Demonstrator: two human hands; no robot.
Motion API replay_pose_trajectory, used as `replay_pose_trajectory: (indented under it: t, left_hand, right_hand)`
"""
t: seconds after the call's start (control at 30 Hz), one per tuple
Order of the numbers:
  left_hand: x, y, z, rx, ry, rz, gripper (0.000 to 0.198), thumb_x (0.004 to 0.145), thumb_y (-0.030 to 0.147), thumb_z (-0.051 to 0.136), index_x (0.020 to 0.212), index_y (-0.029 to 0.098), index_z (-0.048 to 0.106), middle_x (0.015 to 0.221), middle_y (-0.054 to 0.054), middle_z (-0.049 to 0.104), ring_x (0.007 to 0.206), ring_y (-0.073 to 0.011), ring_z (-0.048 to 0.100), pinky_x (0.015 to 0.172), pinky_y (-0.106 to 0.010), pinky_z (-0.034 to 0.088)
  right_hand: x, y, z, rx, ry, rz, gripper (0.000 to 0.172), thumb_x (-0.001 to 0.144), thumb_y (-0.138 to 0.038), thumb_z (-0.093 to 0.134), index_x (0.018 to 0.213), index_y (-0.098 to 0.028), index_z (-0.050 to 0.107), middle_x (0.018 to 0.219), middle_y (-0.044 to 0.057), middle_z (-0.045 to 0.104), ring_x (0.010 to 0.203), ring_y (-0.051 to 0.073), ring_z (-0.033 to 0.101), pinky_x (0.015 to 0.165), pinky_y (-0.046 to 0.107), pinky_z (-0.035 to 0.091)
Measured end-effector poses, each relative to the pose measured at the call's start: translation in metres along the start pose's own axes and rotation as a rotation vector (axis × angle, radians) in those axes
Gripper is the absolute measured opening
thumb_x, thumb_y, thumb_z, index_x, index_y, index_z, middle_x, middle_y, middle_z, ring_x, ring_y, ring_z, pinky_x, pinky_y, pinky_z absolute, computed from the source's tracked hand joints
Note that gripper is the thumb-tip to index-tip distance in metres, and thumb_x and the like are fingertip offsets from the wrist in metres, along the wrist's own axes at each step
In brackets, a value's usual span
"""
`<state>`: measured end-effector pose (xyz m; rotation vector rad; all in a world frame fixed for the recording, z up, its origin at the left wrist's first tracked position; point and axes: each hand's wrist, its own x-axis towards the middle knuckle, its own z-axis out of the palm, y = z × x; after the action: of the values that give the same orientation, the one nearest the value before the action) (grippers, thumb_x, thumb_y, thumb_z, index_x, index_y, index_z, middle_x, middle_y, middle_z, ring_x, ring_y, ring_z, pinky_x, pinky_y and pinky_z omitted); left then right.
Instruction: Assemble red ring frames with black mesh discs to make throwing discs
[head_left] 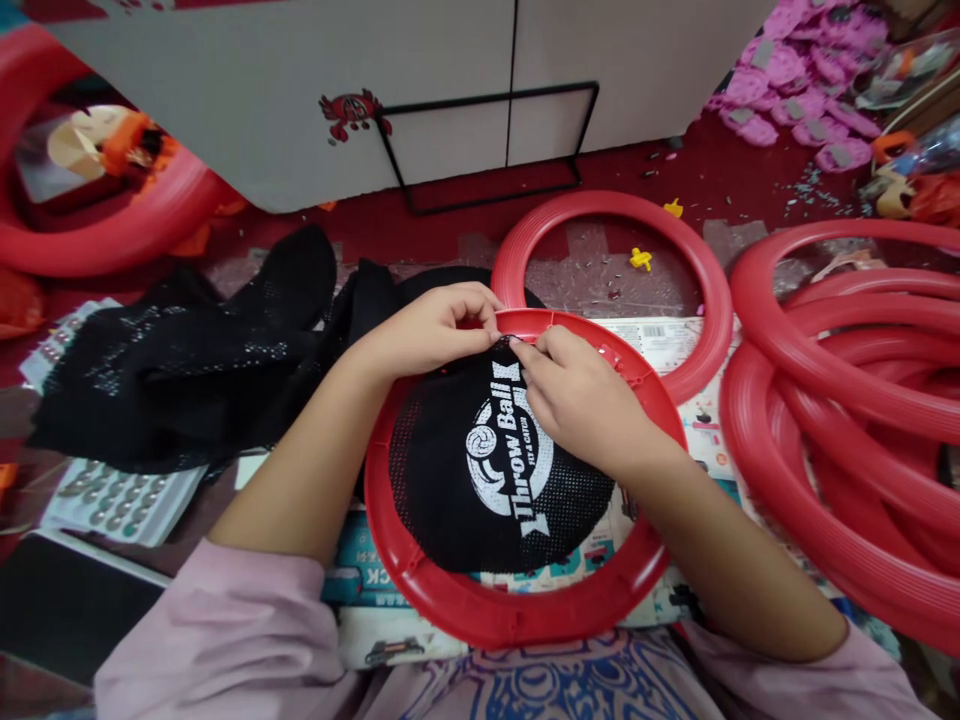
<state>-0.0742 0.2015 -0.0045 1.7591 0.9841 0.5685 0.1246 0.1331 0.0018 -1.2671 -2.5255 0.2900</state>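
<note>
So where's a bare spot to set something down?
Inside the empty red plastic ring, on taped floor; the red floor strip before the white board. Crowded: stacked red rings right, black mesh heap left; left hand and right hand pinch the netted ring.

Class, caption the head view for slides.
Left hand and right hand pinch black mesh at the far rim of a red ring.

Black printed mesh flat inside red ring.

Both hands, left hand and right hand, pinch the black mesh at the far rim of the red ring; the spare ring lies just beyond it.
</note>
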Motion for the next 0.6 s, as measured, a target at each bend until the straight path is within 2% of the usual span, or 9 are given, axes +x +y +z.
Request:
replay_pose_trajectory:
  t: [0.23, 0.4, 0.5, 0.6]
  left_hand:
    - [0.000, 0.002, 0.002, 0.011, 0.019, -0.040, 0.006, 0.067, 0.020, 0.061, 0.067, 0.015, 0.058, 0.091, -0.002, 0.059, 0.076, -0.0135, 0.055, 0.071, -0.028, 0.044]
    - [0.000, 0.006, 0.004, 0.019, 0.035, -0.109, 0.007, 0.066, 0.021, 0.062, 0.066, 0.015, 0.059, 0.088, -0.003, 0.060, 0.073, -0.0134, 0.055, 0.069, -0.027, 0.045]
    - [-0.001, 0.007, 0.005, 0.060, 0.041, -0.006, 0.009, 0.070, 0.021, 0.060, 0.078, 0.016, 0.061, 0.091, -0.004, 0.062, 0.082, -0.0159, 0.058, 0.077, -0.030, 0.048]
    - [-0.003, 0.008, 0.006, 0.019, 0.049, 0.147, 0.019, 0.078, 0.020, 0.058, 0.096, 0.016, 0.060, 0.109, -0.008, 0.061, 0.099, -0.0191, 0.060, 0.088, -0.035, 0.049]
  right_hand:
    - [-0.005, -0.004, 0.003, -0.151, 0.071, 0.034, 0.040, 0.092, -0.015, 0.036, 0.118, -0.010, 0.065, 0.080, 0.011, 0.053, 0.073, 0.022, 0.044, 0.064, 0.032, 0.038]
    - [-0.007, -0.005, -0.002, -0.207, 0.094, 0.016, 0.037, 0.093, -0.017, 0.038, 0.110, -0.010, 0.070, 0.070, 0.008, 0.055, 0.063, 0.019, 0.045, 0.059, 0.031, 0.035]
    - [-0.008, -0.001, -0.006, -0.165, 0.115, 0.023, 0.034, 0.092, -0.017, 0.040, 0.101, -0.011, 0.072, 0.073, 0.009, 0.060, 0.066, 0.019, 0.050, 0.061, 0.031, 0.039]
    - [-0.009, 0.004, -0.007, -0.065, 0.139, 0.038, 0.031, 0.091, -0.015, 0.042, 0.099, -0.011, 0.071, 0.082, 0.010, 0.066, 0.076, 0.019, 0.058, 0.070, 0.030, 0.046]
